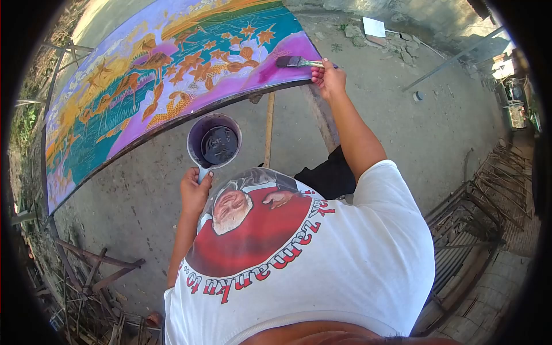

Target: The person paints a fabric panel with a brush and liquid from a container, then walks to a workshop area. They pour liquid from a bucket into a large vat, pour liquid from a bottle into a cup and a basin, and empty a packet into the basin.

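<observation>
A wide brush [299,62] with dark bristles is in my right hand [329,77], its fingers closed round the handle. The bristles lie over the purple right part of a stretched painted cloth [201,63], beside a darker magenta patch. Orange flowers, birds and teal areas cover the rest of the cloth. My left hand [194,187] grips the pale handle of a round dipper [197,133]. Dark liquid stands inside the dipper, which hangs just off the cloth's near edge.
Wooden poles [269,129] and a dark frame hold the cloth above a grey ground [397,86]. A white board [374,27] and broken stones lie at the back. A small can [418,96] stands on the right, near a slanting pole. Piled sticks line the lower left and right.
</observation>
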`<act>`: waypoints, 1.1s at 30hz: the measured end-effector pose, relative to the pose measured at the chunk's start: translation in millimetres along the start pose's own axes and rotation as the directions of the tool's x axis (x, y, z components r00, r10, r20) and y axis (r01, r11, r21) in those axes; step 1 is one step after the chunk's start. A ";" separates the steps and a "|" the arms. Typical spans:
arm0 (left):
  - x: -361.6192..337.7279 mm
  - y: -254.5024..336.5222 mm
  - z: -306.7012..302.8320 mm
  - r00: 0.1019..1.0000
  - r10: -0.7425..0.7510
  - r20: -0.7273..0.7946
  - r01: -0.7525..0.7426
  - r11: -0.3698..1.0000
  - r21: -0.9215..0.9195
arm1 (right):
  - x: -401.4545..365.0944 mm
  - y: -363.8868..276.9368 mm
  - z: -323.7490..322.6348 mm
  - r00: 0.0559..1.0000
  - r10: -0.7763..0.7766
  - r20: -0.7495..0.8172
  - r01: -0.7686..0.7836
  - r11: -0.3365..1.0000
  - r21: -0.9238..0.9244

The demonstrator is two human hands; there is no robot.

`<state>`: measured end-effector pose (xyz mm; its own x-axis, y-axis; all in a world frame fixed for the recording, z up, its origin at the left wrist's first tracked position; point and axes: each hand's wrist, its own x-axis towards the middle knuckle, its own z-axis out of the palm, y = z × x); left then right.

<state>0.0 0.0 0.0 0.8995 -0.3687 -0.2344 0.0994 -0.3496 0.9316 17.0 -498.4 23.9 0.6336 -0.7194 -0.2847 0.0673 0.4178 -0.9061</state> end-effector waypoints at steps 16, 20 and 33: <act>-19.5 -13.1 1.0 0.991 -0.075 -0.107 0.065 0.993 -0.098 | 58.0 -30.3 -11.1 0.998 -0.067 -0.006 0.067 0.997 -0.046; -19.3 -14.5 -1.5 0.990 -0.085 -0.112 0.075 0.994 -0.085 | 18.6 -19.5 -8.1 0.988 0.067 0.142 -0.047 0.989 -0.139; -15.7 -14.0 -10.8 0.984 -0.116 -0.135 0.112 0.993 -0.038 | -34.1 -4.1 -21.2 0.981 0.109 0.159 -0.100 0.993 -0.065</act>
<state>-10.9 20.0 -6.4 0.9312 -0.2055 -0.3012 0.2158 -0.3553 0.9095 -21.3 -487.3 30.8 0.7516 -0.5721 -0.3284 -0.0468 0.4503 -0.8917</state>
